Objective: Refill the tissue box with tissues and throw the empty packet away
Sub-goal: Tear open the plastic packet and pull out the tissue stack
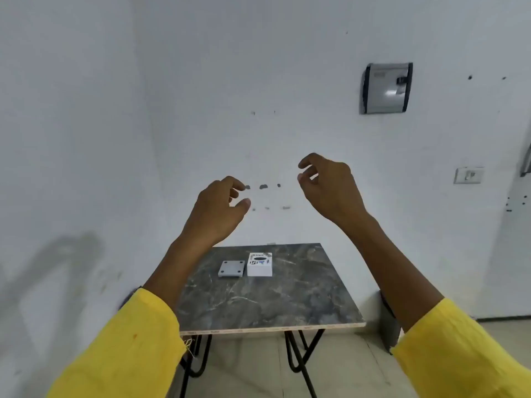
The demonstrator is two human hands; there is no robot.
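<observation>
- Tissue box [259, 264], white with a dark oval slot on top and printed marks on its upper face, sits on the far part of the table [267, 305], close to the far edge.
- Just to its left lies a flat grey square piece [231, 268] with four dark dots near its corners; whether the two touch is unclear.
- Dark marbled table top, pale along its near edge, stands on black bent-rod legs [298, 360] over a light floor.
- Left hand [219, 209] is raised in the air in front of the white wall, well above the table, fingers loosely curled with thumb and forefinger apart, holding nothing.
- Right hand [330, 185] hangs a little higher and to the right, also loosely curled with its fingertips apart, and empty.
- Both forearms come out of yellow sleeves [123, 349] at the bottom corners of the view.
- A grey wall-mounted unit [386, 88] hangs high on the right, and a white switch plate [468, 175] sits lower, further right.
</observation>
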